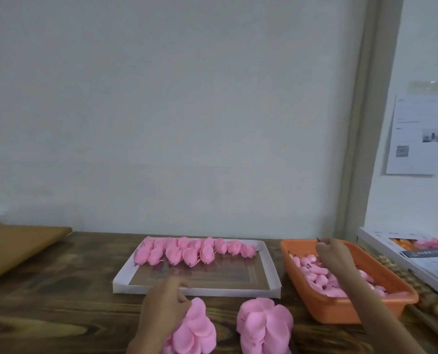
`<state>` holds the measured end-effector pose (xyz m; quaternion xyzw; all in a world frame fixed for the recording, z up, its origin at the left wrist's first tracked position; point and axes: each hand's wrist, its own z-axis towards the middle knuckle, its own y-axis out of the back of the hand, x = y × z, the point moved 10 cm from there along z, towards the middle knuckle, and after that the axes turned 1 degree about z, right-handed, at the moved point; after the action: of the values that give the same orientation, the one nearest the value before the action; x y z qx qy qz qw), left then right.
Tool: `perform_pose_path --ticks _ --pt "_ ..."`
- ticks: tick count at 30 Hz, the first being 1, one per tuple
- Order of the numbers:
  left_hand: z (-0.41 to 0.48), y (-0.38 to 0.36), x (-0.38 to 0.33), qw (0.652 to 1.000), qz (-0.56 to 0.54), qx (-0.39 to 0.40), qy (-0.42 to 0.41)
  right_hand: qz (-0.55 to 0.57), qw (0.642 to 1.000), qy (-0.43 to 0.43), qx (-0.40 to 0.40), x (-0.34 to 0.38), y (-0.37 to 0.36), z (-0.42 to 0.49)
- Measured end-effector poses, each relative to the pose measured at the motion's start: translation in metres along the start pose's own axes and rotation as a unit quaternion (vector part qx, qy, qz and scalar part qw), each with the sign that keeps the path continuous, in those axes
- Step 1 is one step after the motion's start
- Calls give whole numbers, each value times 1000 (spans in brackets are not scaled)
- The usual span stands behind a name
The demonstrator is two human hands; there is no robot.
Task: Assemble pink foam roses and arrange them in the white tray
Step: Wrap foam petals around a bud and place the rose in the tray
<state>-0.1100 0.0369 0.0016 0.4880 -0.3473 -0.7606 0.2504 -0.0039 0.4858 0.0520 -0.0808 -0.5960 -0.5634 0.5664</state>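
A white tray (271,267) lies mid-table with several pink foam roses (195,251) in two rows along its far side. My left hand (164,302) rests in front of the tray on a stack of pink petal sheets (195,330), fingers curled on its top. A second petal stack (264,325) sits to the right of it. My right hand (334,254) reaches over the orange basket (340,306) of pink rose buds (322,277) and pinches a thin dark stem at its fingertips.
A brown board (16,246) lies at the left of the dark wooden table (59,302). White boxes and printed papers (422,254) crowd the right edge, with wooden sticks (432,310) beside the basket. A wall stands right behind the table.
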Motion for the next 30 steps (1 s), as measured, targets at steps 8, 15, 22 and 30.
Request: perform_pose_path --ticks 8,15,22,30 --pt "10 -12 6 998 -36 46 20 225 968 101 55 83 -29 -64" --pt "9 -15 6 998 7 67 1 227 958 141 106 113 -58 -93" --pt "6 -14 18 995 -8 85 46 201 956 166 137 121 -82 -107" --pt "13 -13 17 994 -82 65 42 234 948 142 160 123 -104 -105"
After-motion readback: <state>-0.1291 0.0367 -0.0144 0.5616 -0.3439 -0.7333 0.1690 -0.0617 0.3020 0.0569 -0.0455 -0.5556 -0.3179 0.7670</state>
